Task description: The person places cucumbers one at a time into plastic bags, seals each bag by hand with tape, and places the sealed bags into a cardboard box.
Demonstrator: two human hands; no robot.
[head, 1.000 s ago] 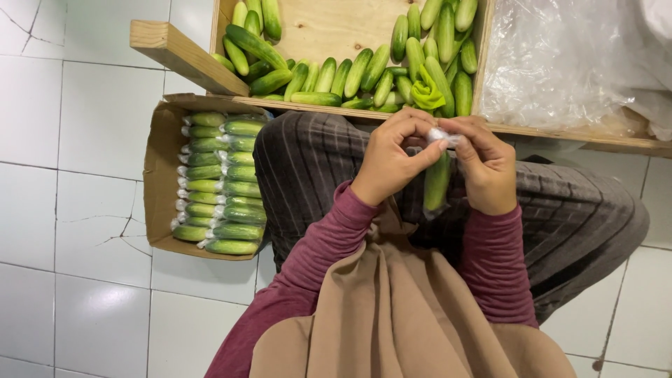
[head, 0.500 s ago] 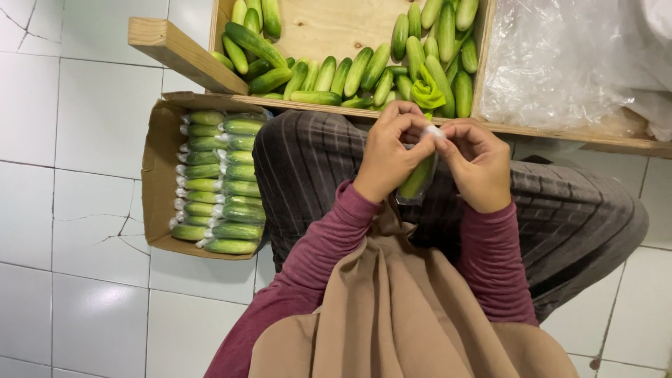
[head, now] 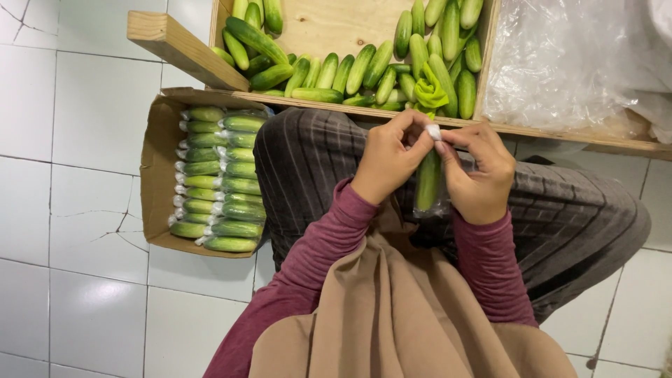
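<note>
— Looking down at the lap, what are the hands doing?

— Both are pinching closed. The left hand [head: 386, 159] and the right hand [head: 479, 175] are meeting at the twisted white top of a clear bag [head: 434, 131], and a single cucumber [head: 427, 180] is hanging upright inside it, just over the striped trousers [head: 560, 217].

— Is either grip holding anything else?

— Nothing else, as far as I can see. Fingertips of both hands are shutting on the bag neck; whether it is being tied or taped, the view is too small to tell.

— How far along is the packing?

— Partly done, I'd judge. The cardboard box [head: 155, 175] on the floor is carrying two rows of wrapped cucumbers [head: 217, 178], nearly filling it. The wooden crate [head: 329, 28] ahead is holding plenty of loose cucumbers [head: 364, 70], so a good deal is waiting.

— And the surroundings?

— White floor tiles [head: 84, 126], some cracked, are lying all round. A heap of clear plastic sheeting [head: 560, 63] is sitting at the right end of the crate, beside a crumpled green scrap [head: 429, 92] among the cucumbers.
</note>
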